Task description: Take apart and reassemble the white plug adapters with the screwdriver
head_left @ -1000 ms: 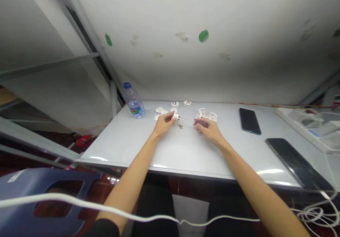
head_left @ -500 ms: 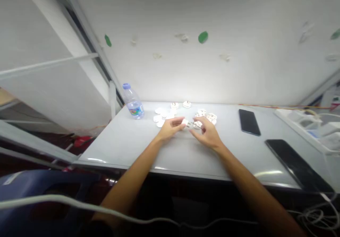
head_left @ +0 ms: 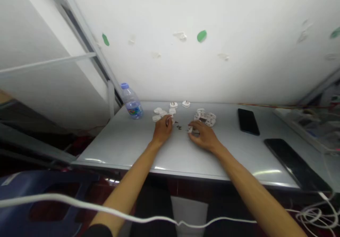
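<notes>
Small white plug parts lie on a white table (head_left: 119, 145), with a loose heap (head_left: 159, 114) at the left and another heap (head_left: 205, 118) at the right. Two white plugs (head_left: 180, 104) stand at the back, prongs up. Several tiny dark metal pieces (head_left: 179, 126) lie between my hands. My left hand (head_left: 162, 130) sits by the left heap, fingers curled around a small white plug part (head_left: 170, 121). My right hand (head_left: 203, 138) lies just below the right heap, its fingertips pinching a white plug part (head_left: 189, 129).
A plastic water bottle (head_left: 132, 102) stands at the table's back left. Two black phones (head_left: 248, 121) (head_left: 294, 164) lie to the right. A tray of white items (head_left: 300, 123) sits at the far right. A white cable (head_left: 106, 210) crosses below the table edge, above a blue stool (head_left: 45, 198).
My hands have drawn apart from the middle of the table. The left has moved left toward its heap, and the right has moved down and slightly left, below the right heap.
</notes>
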Demonstrator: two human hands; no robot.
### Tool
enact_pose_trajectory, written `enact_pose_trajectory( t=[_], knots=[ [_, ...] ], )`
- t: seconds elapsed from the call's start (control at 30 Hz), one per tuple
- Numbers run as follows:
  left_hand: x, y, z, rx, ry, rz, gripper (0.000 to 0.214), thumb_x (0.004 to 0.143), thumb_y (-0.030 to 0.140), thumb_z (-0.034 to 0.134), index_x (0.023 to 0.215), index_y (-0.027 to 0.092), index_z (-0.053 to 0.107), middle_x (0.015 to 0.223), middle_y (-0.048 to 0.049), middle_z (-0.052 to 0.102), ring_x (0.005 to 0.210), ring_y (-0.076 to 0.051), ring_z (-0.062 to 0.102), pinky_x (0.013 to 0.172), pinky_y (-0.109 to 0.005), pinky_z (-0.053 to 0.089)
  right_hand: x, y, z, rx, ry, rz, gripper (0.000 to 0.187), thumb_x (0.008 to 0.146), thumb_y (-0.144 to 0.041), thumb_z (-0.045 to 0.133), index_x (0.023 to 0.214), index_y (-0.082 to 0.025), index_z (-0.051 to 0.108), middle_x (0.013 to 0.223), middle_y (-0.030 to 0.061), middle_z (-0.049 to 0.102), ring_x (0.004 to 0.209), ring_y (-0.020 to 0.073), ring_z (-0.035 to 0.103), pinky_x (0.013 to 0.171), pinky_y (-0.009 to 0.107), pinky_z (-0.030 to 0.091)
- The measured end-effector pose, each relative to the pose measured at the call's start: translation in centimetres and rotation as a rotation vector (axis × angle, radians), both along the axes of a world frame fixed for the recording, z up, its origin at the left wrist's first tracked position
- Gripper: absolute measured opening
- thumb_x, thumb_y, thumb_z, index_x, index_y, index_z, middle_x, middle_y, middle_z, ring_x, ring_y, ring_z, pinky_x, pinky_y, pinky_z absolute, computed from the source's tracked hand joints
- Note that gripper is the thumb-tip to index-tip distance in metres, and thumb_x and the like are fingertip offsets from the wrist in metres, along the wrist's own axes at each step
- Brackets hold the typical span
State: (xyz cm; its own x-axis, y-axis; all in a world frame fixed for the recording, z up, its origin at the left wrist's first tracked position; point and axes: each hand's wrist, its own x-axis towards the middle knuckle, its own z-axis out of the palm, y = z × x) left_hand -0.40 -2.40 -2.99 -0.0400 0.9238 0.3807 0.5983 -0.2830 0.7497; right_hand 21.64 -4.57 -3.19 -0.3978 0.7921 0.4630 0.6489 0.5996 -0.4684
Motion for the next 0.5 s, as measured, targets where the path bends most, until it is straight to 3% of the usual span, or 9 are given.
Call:
enact_pose_trajectory(
  t=[0.1, 0.23, 0.37, 0.5],
  knots=[
    [-0.7, -0.5, -0.1, 0.011, 0.276, 0.079, 0.033, 0.096, 0.028, 0.042, 0.110, 0.015, 0.068, 0.097, -0.0106, 0.072, 0.091, -0.023, 0.064, 0.090, -0.037, 0.047, 0.3, 0.3, -0.3, 0.003, -0.028, -0.044, 0.034, 0.081, -0.022, 0.059, 0.114, -0.019, 0.064, 0.120, 0.0094, 0.068, 0.108, 0.0261, 0.065, 0.094, 0.040, 0.052],
    [-0.7, -1.1, -0.1, 0.007, 0.500, 0.133, 0.031, 0.095, 0.033, 0.046, 0.101, 0.016, 0.072, 0.102, -0.0129, 0.070, 0.104, -0.029, 0.058, 0.096, -0.044, 0.043, 0.6, 0.5, -0.6, -0.002, -0.042, -0.105, 0.037, 0.082, -0.023, 0.060, 0.119, -0.019, 0.063, 0.123, 0.0107, 0.068, 0.111, 0.0278, 0.064, 0.095, 0.042, 0.052],
    [-0.2, -1.8, -0.1, 0.028, 0.644, 0.234, 0.035, 0.095, 0.034, 0.046, 0.121, 0.021, 0.066, 0.131, -0.0143, 0.059, 0.125, -0.036, 0.045, 0.100, -0.052, 0.039, 0.9, 0.7, -0.6, 0.013, -0.043, -0.128, 0.034, 0.085, -0.024, 0.058, 0.119, -0.020, 0.063, 0.129, 0.0113, 0.063, 0.117, 0.0285, 0.060, 0.096, 0.043, 0.052],
    [0.1, -1.9, -0.7, -0.087, 0.658, 0.218, 0.047, 0.097, 0.038, 0.042, 0.140, 0.023, 0.053, 0.151, -0.0164, 0.042, 0.140, -0.041, 0.030, 0.108, -0.061, 0.030, 0.9, 0.7, -0.3, -0.011, -0.053, -0.154, 0.031, 0.087, -0.026, 0.058, 0.117, -0.019, 0.063, 0.126, 0.0125, 0.062, 0.112, 0.0282, 0.061, 0.091, 0.041, 0.053]
  ],
)
